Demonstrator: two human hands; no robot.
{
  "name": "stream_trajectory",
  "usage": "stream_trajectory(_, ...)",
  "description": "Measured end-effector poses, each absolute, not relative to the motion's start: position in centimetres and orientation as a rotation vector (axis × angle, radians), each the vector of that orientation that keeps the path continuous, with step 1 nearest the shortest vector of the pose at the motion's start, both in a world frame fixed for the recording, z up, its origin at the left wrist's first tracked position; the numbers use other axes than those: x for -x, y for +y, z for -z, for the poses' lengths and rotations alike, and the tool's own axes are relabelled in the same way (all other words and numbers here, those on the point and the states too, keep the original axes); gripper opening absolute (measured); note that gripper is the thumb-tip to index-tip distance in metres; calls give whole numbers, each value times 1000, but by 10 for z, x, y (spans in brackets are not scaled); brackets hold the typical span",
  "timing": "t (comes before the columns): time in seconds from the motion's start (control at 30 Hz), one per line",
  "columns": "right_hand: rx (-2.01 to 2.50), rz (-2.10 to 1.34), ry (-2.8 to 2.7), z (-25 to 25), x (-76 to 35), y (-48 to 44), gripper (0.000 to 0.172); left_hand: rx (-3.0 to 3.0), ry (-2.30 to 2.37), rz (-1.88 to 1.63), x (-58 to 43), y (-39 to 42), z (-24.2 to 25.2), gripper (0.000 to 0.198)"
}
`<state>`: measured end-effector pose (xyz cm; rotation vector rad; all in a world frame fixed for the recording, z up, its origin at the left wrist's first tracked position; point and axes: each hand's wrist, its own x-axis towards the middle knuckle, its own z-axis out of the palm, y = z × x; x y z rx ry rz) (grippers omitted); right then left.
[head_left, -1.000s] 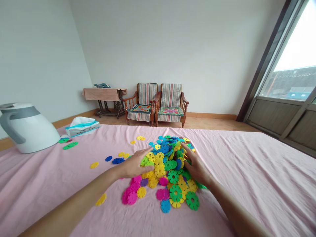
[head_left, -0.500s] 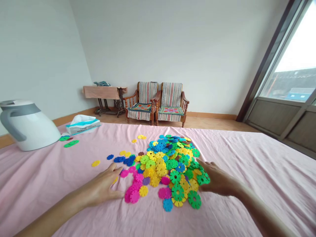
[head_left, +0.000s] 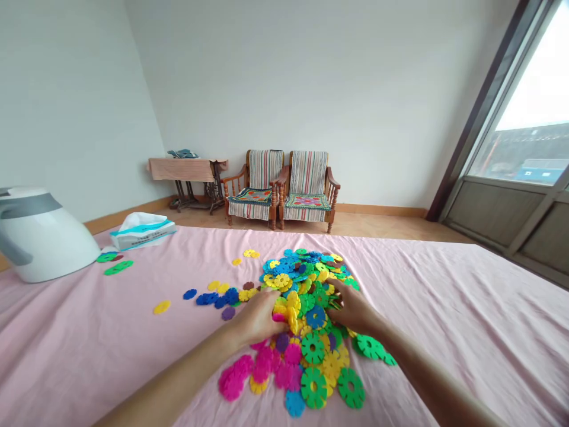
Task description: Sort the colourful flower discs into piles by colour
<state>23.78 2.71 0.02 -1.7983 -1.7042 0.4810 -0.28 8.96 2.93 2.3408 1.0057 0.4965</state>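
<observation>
A heap of colourful plastic snowflake discs (head_left: 311, 279) lies in the middle of a pink cloth (head_left: 444, 308). My left hand (head_left: 255, 317) pushes into the heap from the left, its fingertips curled under yellow discs. From the right, my right hand (head_left: 355, 311) digs in the same way, fingers bent among green and blue pieces. Between the two hands the discs are bunched up. More pink, green and yellow discs (head_left: 311, 373) lie flat in front of my wrists.
Loose blue and yellow discs (head_left: 213, 298) trail off to the left. A white kettle (head_left: 40, 237) and a tissue pack (head_left: 142, 231) stand at the far left, with green discs (head_left: 113, 265) beside them. Two wooden armchairs (head_left: 284, 187) and a large window (head_left: 524, 148) lie beyond.
Half a second ago both hands lay flat and apart at the sides of the heap. They have since closed in towards each other and dug into the discs, bunching them up.
</observation>
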Motion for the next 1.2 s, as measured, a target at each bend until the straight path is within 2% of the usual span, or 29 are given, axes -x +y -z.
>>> stream_trajectory(0.17, 1683, -500, -1698, 0, -236, 43, 62, -2381, 1075, -516, -16, 90, -16, 32)
stream_trajectory(0.4, 1609, -464, -1598, 1, -237, 61, 57, -2259, 1057, -607, -13, 87, -14, 62)
stream_trajectory(0.47, 1590, -369, -1569, 0, -241, 62, 49, -2239, 1050, -592, -10, 84, -19, 65)
stream_trajectory(0.6, 1621, -181, -1664, -5, -247, 51, 18, -2275, 1061, -545, -3, 79, -28, 65)
stream_trajectory(0.7, 1730, -219, -1803, -9, -243, 37, 7, -2296, 1097, -570, 1, 77, -31, 61)
stream_trajectory(0.9, 1760, -303, -1926, -14, -232, 28, 24, -2320, 1086, -668, -3, 65, -35, 38)
stream_trajectory(1.0, 1728, -349, -1908, -15, -229, 24, 22, -2316, 1078, -651, -8, 55, -36, 33)
stream_trajectory(1.13, 1787, -222, -1853, -10, -229, 13, 10, -2323, 1057, -634, -14, 39, -35, 25)
stream_trajectory(1.2, 1817, -219, -1849, -6, -229, 9, 13, -2329, 1036, -614, -17, 33, -34, 22)
